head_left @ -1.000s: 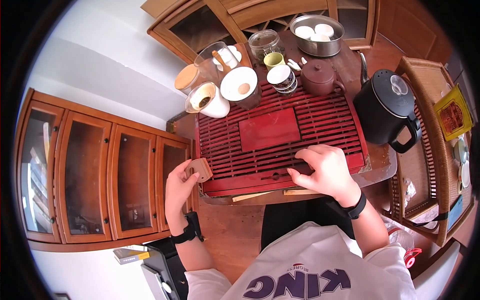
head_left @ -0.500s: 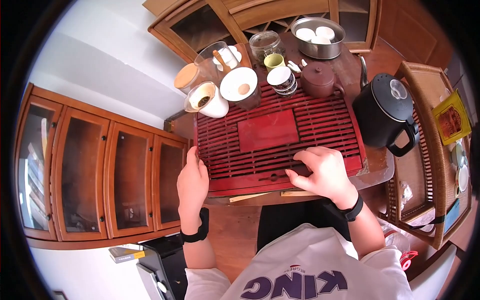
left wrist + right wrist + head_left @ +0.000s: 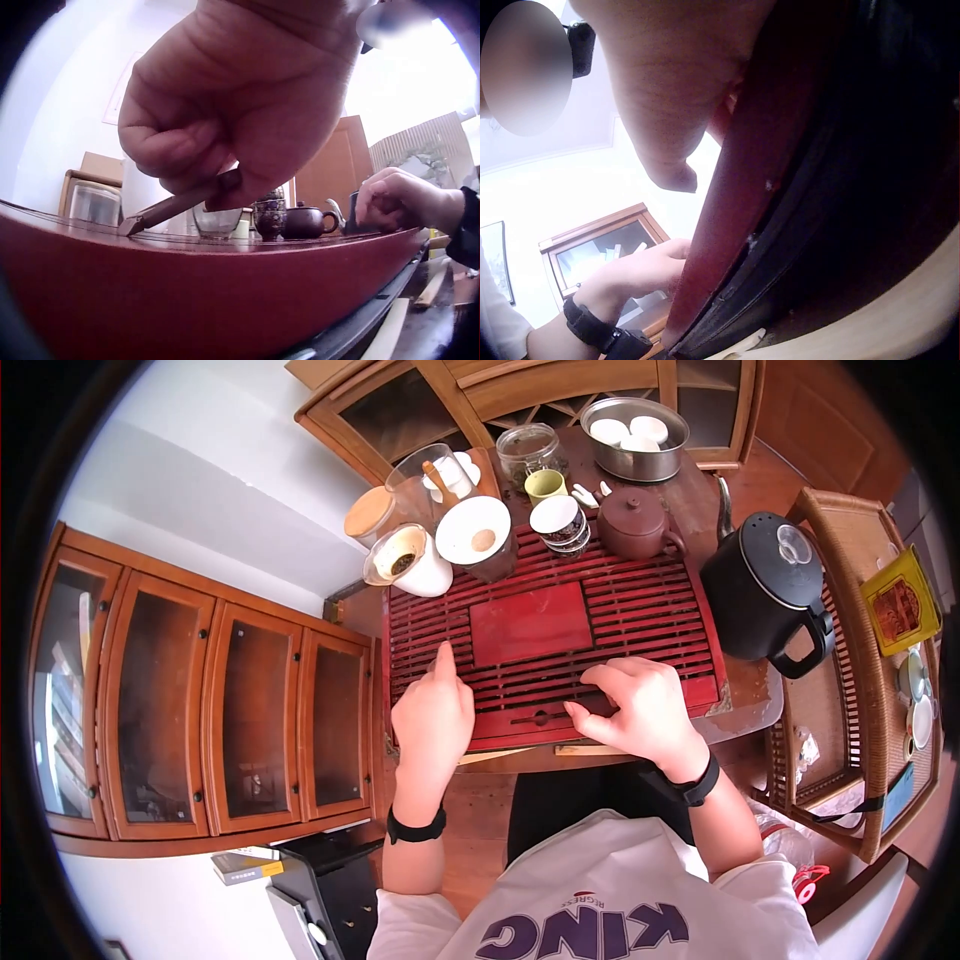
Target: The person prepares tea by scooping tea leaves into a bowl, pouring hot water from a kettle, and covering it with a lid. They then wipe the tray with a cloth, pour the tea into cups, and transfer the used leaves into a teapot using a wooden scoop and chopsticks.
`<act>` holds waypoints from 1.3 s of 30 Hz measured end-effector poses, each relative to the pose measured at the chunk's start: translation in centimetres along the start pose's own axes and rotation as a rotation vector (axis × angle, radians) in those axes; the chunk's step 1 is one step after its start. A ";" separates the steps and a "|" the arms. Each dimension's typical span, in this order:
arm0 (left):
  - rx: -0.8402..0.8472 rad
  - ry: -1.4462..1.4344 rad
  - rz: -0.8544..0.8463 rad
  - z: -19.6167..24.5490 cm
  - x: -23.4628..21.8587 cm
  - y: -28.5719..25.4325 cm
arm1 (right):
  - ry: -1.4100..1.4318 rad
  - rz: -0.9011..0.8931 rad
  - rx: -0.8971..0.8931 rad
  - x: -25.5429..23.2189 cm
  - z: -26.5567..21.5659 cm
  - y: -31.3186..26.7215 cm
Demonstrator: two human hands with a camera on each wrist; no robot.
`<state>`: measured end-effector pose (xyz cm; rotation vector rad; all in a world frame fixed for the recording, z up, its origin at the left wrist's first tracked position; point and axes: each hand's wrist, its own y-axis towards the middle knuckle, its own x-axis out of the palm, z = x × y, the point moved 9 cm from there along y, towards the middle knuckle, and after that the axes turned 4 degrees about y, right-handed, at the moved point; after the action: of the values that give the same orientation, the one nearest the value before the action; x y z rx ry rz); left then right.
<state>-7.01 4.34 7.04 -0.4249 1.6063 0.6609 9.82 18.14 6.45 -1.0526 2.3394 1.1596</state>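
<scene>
The left hand [image 3: 435,715] is over the front left part of the red slatted tea tray [image 3: 530,625], index finger pointing away from the body. In the left wrist view, the left hand [image 3: 240,97] grips a flat brown wooden piece [image 3: 169,210], tilted with its lower end at the tray top. From above, the hand covers this piece. Near the tray's front edge, right of centre, the right hand [image 3: 645,705] has its thumb and curled fingers about a dark brown piece [image 3: 597,704], mostly covered. In the right wrist view its fingertips are hidden.
Behind the tray's middle are a white-rimmed cup [image 3: 475,530], a pitcher with a strainer [image 3: 425,568], stacked cups [image 3: 560,525] and a brown teapot [image 3: 635,520]. A black kettle [image 3: 765,590] stands at the right, beside a wicker shelf [image 3: 835,690].
The left hand has moved from the tray's left edge inward to the right, over the slats, and its wooden piece is now covered from above. The right hand has stayed nearly in place.
</scene>
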 end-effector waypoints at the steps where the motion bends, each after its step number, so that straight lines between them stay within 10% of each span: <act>1: 0.000 -0.001 0.000 0.6 0.1 0.0 | -0.001 -0.001 0.000 0.0 0.0 0.0; 13: 0.046 -0.226 -0.043 6.3 -0.5 0.5 | -0.026 -0.005 0.046 0.8 0.0 0.2; 26: -0.021 -0.983 0.005 0.4 3.5 -1.0 | 0.305 -0.359 0.354 9.1 -2.2 3.5; 39: -0.017 -0.588 -0.050 1.3 2.7 -1.5 | 0.125 -0.356 0.379 9.8 -3.2 3.4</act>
<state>-5.43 4.31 4.03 -0.2479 1.0301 0.6840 0.78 12.35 4.77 -1.3488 2.2151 0.5098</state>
